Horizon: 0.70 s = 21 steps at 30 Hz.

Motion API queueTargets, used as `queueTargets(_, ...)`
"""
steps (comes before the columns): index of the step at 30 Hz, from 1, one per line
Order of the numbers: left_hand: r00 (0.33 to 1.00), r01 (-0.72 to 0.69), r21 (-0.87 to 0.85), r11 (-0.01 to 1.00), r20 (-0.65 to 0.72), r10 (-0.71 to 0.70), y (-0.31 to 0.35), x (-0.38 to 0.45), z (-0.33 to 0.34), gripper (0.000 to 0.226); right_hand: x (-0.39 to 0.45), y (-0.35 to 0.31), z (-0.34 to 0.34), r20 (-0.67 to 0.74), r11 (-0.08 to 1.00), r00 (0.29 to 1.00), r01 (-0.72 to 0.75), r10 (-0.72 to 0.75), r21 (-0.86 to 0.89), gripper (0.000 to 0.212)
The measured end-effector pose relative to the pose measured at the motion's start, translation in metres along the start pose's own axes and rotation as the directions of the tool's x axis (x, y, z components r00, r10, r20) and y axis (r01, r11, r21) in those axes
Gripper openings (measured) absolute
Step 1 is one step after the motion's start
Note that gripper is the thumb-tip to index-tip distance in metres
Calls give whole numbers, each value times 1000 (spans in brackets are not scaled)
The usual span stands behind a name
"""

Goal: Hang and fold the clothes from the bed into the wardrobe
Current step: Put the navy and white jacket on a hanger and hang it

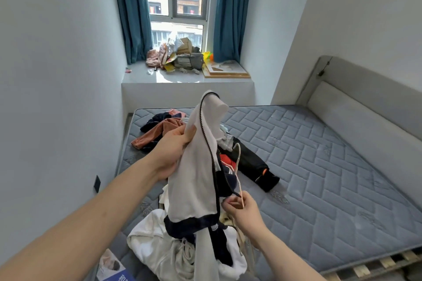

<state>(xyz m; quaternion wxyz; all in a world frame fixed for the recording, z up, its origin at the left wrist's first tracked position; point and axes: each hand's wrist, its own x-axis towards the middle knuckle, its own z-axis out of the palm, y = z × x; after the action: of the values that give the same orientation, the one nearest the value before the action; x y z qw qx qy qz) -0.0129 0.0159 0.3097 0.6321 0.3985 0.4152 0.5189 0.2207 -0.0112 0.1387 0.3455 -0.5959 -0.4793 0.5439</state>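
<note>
Two bare hands work over one grey quilted mattress (308, 155). One white garment with dark navy trim (196, 173) hangs in the air at the centre of the view, above the clothes heaped near the foot of the bed. The left hand (172, 150) grips it from the nine o'clock side, the thumb lying on the front of the cloth high up and the other fingers curled behind it, so the fabric runs up past the fingertips to a peak at twelve o'clock and drops below the palm to a navy hem. The right hand (239, 209), at five o'clock of the garment, pinches the thin pale hanger (237, 166) between thumb and curled fingers; the hanger's wire rises from the pinch toward the garment's inner edge.

Several loose clothes lie on the mattress: a white hooded piece (153, 239) at six o'clock, a rust-pink piece (157, 133) at ten o'clock, and a black piece with orange marks (253, 162) at three o'clock. One window (180, 2) with two teal curtains (132, 11) stands at twelve o'clock, clutter piled on its sill (178, 75). A blue-and-white printed box (112, 267) at seven o'clock bears writing too cut off to read.
</note>
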Motion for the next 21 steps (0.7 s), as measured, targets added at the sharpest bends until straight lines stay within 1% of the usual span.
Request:
queueTargets(2,1000,-1,-10,1000,21,2,2,-2,-4,35,3,-9,5,-9,1000,1000,9,-10,-23,47)
queueTargets(4,999,-9,11,1000,52,9,4,-4,-1,34,5,-20,14,3,997,999,44,-44,-56,53)
queueTargets(7,995,-34,3,999,95,34,12,-6,5,30,5,-34,29,37,987,986,160,-161,12,63)
queueTargets(8,994,-42,2,999,101,41,16,-6,4,30,4,-39,32,39,980,981,189,-191,57,62)
queueTargets(10,994,-52,17,999,102,50,26,-7,-1,32,7,-43,33,30,974,978,203,-207,104,43)
queueTargets(11,994,-55,18,998,100,53,31,-8,-4,34,10,-44,30,23,975,978,202,-205,94,35)
queueTargets(13,997,-61,37,997,43,59,38,-9,-16,40,16,-44,21,-2,977,978,206,-207,47,22)
queueTargets(14,996,-84,104,991,-26,87,40,-8,-24,38,17,-46,15,-26,976,976,215,-215,27,15)
queueTargets(15,982,-109,235,966,-125,141,40,-7,-34,31,18,-49,8,-67,975,972,223,-223,-7,24)
queueTargets(16,949,-119,430,895,-216,230,38,-4,-47,30,19,-51,1,-99,970,965,242,-243,-27,35)
queueTargets(17,904,-94,625,775,-272,329,35,-2,-61,36,19,-54,-6,-123,962,954,269,-274,-57,41)
queueTargets(18,874,-39,752,658,-293,388,28,2,-78,41,19,-58,-12,-138,951,941,301,-308,-75,44)
queueTargets(19,868,25,812,583,-307,389,20,5,-94,41,20,-63,-19,-146,941,930,326,-336,-90,44)
queueTargets(21,884,175,860,478,-351,308,0,11,-124,36,20,-76,-28,-166,919,905,380,-393,-101,44)
